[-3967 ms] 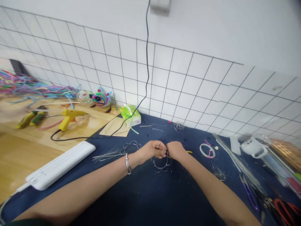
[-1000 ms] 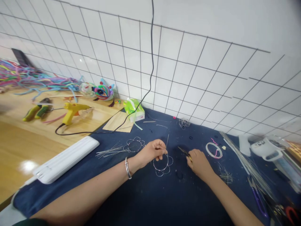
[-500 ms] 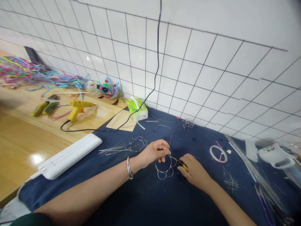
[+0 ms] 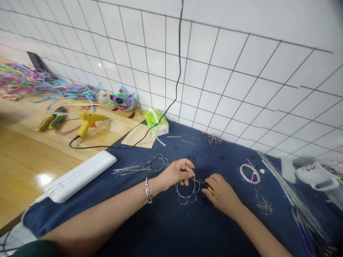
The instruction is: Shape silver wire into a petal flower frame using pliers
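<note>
The left hand (image 4: 179,174) pinched a partly looped wire ring (image 4: 185,197), apparently unfinished at the top; the right hand (image 4: 222,192) clasped pliers (image 4: 211,190). A second ring (image 4: 156,170) appeared complete.

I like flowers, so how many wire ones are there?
2. One beaded flower is in the left hand; a second wire flower lies on the blue cloth by thin straight wires. More could be hidden.

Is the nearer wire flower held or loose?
Held: the left hand pinches the nearer wire flower at its top edge, with petal loops showing below.
</note>
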Motion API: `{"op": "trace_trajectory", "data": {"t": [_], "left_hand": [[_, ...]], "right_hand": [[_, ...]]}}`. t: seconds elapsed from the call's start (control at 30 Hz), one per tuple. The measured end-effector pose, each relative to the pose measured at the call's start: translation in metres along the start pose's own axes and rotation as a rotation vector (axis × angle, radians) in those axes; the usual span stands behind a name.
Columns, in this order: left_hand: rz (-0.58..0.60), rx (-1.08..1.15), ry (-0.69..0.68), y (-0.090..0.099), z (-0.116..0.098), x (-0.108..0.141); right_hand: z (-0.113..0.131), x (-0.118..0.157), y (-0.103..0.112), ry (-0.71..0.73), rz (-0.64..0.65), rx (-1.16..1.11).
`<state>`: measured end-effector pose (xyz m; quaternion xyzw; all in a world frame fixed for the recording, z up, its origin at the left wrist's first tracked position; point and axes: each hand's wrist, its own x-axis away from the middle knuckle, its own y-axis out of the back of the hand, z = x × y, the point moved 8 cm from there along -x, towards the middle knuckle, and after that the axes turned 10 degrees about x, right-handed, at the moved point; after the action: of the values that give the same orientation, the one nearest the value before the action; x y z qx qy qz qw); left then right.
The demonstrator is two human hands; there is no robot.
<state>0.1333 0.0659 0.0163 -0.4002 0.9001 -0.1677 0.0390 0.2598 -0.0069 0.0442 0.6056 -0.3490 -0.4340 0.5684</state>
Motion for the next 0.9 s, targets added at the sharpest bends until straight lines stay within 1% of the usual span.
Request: {"op": "trace_trajectory", "data": {"t": [0.3, 0.63, 0.73, 0.9], "left_hand": [[-0.001, -0.006, 0.019, 0.0009, 0.0054, -0.0001], [-0.016, 0.006, -0.01, -0.0017, 0.0012, 0.002], [-0.034, 0.006, -0.008, -0.0005, 0.0025, 0.0016], [-0.096, -0.039, -0.018, 0.0023, 0.0049, 0.0018]], "right_hand": [[0.0015, 0.0017, -0.0016, -0.001, 0.005, 0.015], [0.0017, 0.0033, -0.0067, 0.021, -0.03, -0.011], [0.0012, 0.0032, -0.003, -0.01, -0.039, 0.024], [0.0024, 0.0035, 0.0015, -0.031, -0.041, 0.059]]}}
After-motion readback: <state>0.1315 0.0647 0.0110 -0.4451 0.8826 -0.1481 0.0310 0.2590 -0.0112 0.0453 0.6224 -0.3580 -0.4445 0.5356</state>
